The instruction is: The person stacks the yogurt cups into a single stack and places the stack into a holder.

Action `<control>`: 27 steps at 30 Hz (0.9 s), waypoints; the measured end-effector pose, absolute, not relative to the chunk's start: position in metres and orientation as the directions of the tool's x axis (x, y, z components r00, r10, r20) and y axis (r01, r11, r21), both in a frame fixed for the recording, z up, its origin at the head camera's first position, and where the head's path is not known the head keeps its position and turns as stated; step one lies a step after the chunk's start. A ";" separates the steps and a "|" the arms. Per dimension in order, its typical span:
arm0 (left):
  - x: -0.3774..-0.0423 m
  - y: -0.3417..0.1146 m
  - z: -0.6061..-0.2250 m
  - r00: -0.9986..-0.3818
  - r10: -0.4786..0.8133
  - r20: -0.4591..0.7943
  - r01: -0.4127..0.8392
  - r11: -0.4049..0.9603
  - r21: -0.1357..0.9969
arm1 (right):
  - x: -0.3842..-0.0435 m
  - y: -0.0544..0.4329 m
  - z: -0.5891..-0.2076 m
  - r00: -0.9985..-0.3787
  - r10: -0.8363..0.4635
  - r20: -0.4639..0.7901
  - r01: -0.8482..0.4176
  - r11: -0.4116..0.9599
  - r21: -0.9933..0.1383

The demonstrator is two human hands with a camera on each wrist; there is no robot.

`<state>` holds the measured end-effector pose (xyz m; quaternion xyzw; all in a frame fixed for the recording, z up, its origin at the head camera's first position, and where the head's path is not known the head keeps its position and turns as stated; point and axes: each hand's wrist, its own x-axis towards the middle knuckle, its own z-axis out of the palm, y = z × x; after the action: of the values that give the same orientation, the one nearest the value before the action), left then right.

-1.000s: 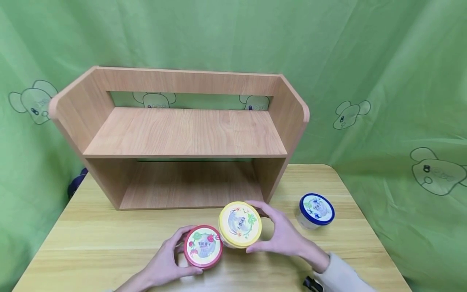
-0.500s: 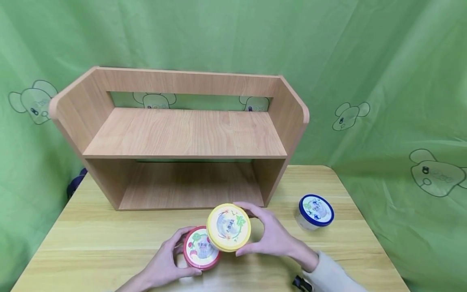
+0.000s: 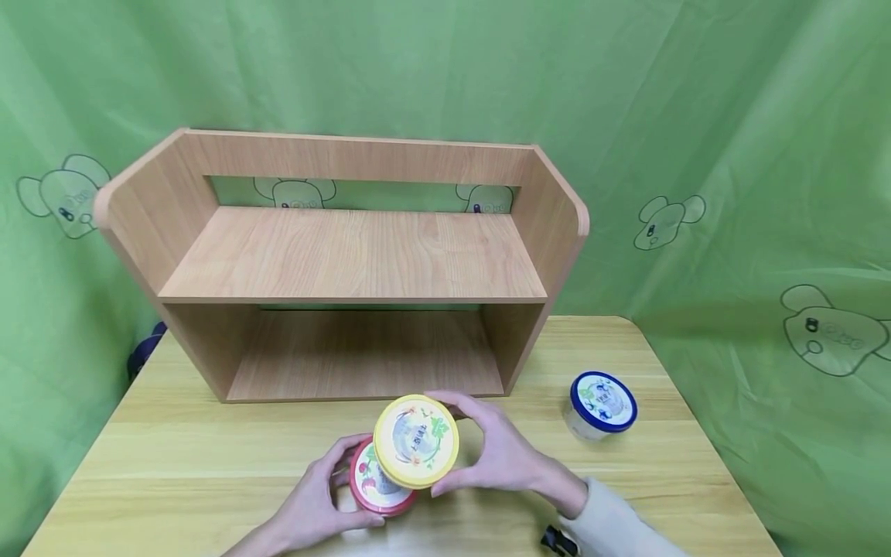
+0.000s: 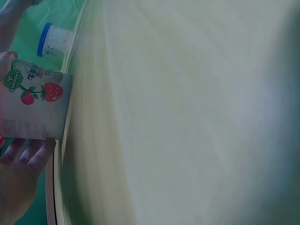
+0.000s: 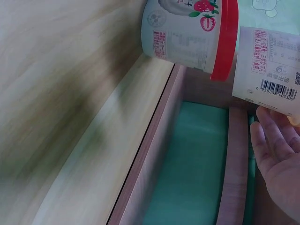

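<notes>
Left grip (image 3: 315, 499) holds the red-lidded strawberry tub (image 3: 370, 487); right grip (image 3: 497, 452) holds the yellow-lidded tub (image 3: 416, 441) off-centre above it. Apparent step: stacking. Next move calls for alignment, then lowering.

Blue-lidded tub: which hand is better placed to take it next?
Probably the right hand: it is nearer the blue-lidded tub, once it releases the yellow-lidded tub. The left hand grips the red-lidded tub, farther off.

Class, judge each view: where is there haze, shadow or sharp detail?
Head view: bright, the shelf clear-edged; left wrist view: hazy, the tabletop soft, darkening toward the right edge; right wrist view: dim, a soft-edged shadow on the tabletop, the barcode on the yellow-lidded tub crisp.
</notes>
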<state>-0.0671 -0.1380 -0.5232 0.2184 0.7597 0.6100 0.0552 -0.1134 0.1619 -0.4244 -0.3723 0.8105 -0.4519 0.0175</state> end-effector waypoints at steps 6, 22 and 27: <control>-0.067 -0.138 -0.524 -0.904 0.389 0.177 0.264 0.181 0.947 | -0.115 0.155 -0.429 -0.700 -0.644 0.309 -0.600 0.294 -0.744; -0.067 -0.139 -0.524 -0.896 0.394 0.203 0.286 0.166 0.944 | -0.116 0.144 -0.430 -0.701 -0.659 0.272 -0.573 0.293 -0.766; -0.066 -0.139 -0.525 -0.894 0.390 0.219 0.294 0.145 0.945 | -0.117 0.141 -0.429 -0.698 -0.666 0.263 -0.569 0.293 -0.768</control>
<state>-0.0662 -0.1388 -0.5253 0.2264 0.7558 0.6132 0.0390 -0.1167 0.1413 -0.4292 -0.3846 0.8024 -0.4531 0.0534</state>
